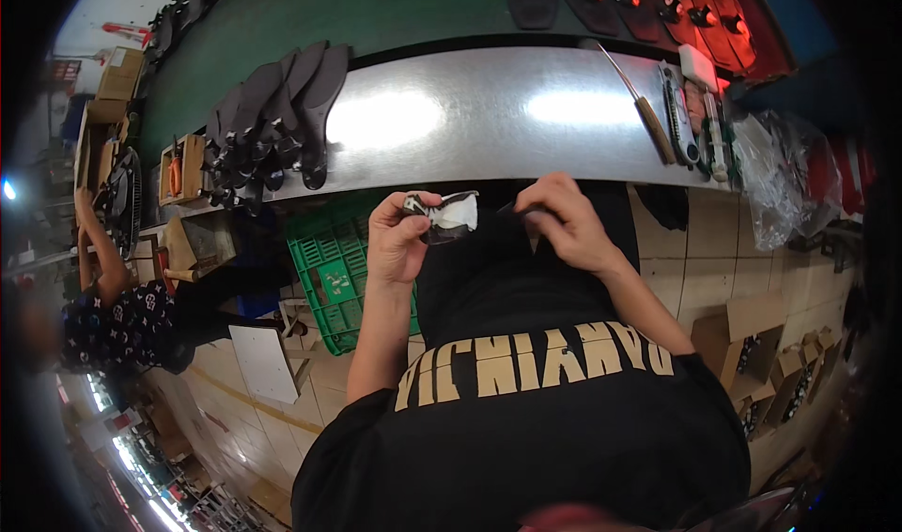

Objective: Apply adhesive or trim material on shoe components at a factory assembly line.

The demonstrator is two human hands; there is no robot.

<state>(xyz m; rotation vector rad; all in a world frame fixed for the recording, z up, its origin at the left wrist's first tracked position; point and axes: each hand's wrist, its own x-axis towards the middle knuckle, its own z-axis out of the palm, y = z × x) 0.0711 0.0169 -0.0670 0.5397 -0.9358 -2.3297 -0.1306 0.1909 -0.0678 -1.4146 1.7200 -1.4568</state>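
My left hand [395, 241] is raised in front of my lap, near the metal table's front edge. Thumb and fingers pinch a small black sandal strap [458, 215] with a white patch on it. A short gap to the right separates it from my right hand [564, 222], whose fingers are curled and pressed together. Something thin and dark shows at those fingertips, but against my black clothes its kind cannot be made out. Dark sandal soles [282, 95] with black straps lie heaped on the table to the left.
On the shiny metal table [451, 147], a wooden-handled awl [648, 123], a utility knife [678, 119] and a clear plastic bag [785, 170] lie right. Soles [592, 1] line the green belt [413, 6]. A green crate [338, 288] stands below; another person [122, 316] works left.
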